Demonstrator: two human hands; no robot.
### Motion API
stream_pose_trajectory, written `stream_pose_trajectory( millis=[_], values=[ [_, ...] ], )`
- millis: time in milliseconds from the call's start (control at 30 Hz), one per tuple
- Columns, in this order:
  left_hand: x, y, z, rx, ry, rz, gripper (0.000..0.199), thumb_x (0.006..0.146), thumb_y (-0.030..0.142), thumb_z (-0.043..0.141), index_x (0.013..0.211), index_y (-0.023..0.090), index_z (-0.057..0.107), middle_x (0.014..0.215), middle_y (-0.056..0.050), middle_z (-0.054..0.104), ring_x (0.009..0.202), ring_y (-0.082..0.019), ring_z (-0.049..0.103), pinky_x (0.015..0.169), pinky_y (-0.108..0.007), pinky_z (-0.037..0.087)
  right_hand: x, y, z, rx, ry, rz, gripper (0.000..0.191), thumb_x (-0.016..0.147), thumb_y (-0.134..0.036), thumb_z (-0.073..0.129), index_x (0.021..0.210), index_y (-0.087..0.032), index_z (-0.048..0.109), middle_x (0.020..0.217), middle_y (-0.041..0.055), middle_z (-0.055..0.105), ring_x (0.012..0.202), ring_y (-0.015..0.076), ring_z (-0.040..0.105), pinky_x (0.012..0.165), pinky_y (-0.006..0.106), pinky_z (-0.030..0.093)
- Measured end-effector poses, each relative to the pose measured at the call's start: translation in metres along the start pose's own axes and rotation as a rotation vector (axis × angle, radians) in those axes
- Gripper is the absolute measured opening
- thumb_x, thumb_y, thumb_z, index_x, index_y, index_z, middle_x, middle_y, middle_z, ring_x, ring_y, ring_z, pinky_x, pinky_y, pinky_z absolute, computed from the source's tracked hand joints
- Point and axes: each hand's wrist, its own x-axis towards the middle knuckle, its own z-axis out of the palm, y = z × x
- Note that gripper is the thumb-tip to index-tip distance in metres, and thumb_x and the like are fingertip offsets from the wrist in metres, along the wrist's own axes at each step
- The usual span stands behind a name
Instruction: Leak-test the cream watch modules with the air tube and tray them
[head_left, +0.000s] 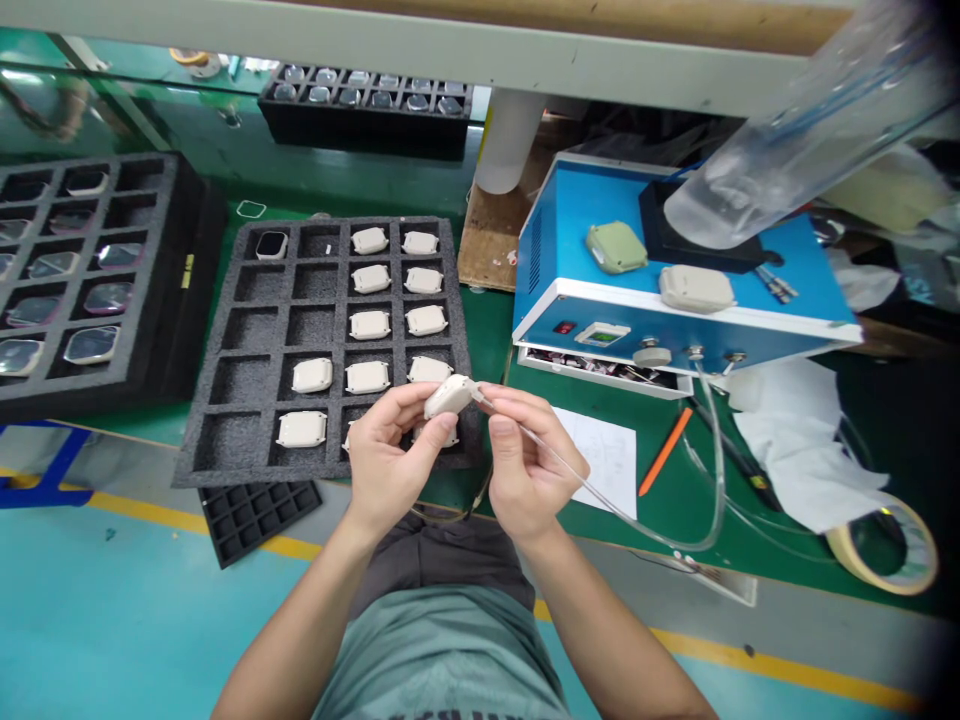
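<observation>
Between the fingers and thumb of my left hand (394, 445) is a beige watch case (448, 397), tilted over the near right corner of a grey foam tray (322, 345). My right hand (536, 460) grips the end of a clear thin tube (566, 468), its tip against or very close to the case's right end; exact contact is too small to tell. From there the tube loops right to a fitting on the front of a blue machine (585, 210). Several similar beige cases (367, 376) sit in the tray's compartments, and one dark-screened watch (271, 246) lies at its far left.
Stacked foam trays (97, 280) with watch parts stand left, another tray (367, 105) behind. On the machine rest a green case (616, 247), a beige case (697, 289) and a clear cylinder (720, 200). Paper (600, 455), an orange stick (666, 450) and a tape roll (919, 540) lie right.
</observation>
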Motion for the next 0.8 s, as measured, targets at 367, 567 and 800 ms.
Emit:
stream_pose_trajectory(
  millis=[367,567,800],
  values=[
    [0.0000,-0.0002,-0.0010,0.015,-0.018,0.015,0.027,0.086,0.029,0.085,0.110,0.019,0.080,0.105,-0.008,0.083,0.090,-0.021,0.081,0.082,-0.027,0.066,-0.0004,-0.0004,0.0001,0.012,-0.007,0.011,0.014,0.100,-0.020,0.066,0.108,-0.025,0.075,0.111,0.0072,0.079,0.104,0.0238,0.078,0.089,0.045,0.070],
    [0.0010,0.0009,-0.0009,0.004,-0.015,0.025,0.025,0.086,0.025,0.084,0.109,0.018,0.079,0.104,-0.007,0.084,0.089,-0.018,0.081,0.081,-0.022,0.065,0.0004,-0.0002,0.0004,0.039,-0.013,0.006,0.017,0.099,-0.017,0.066,0.109,-0.026,0.077,0.112,0.0066,0.079,0.104,0.0228,0.078,0.089,0.043,0.069],
    [0.0037,0.0017,-0.0023,0.029,0.004,0.054,0.025,0.084,0.025,0.086,0.107,0.016,0.080,0.102,-0.008,0.084,0.088,-0.019,0.082,0.079,-0.021,0.066,0.0050,-0.0021,0.0035,0.046,-0.017,-0.020,0.020,0.099,-0.014,0.065,0.108,-0.027,0.077,0.111,0.0061,0.080,0.105,0.0208,0.077,0.091,0.039,0.066]
  ],
)
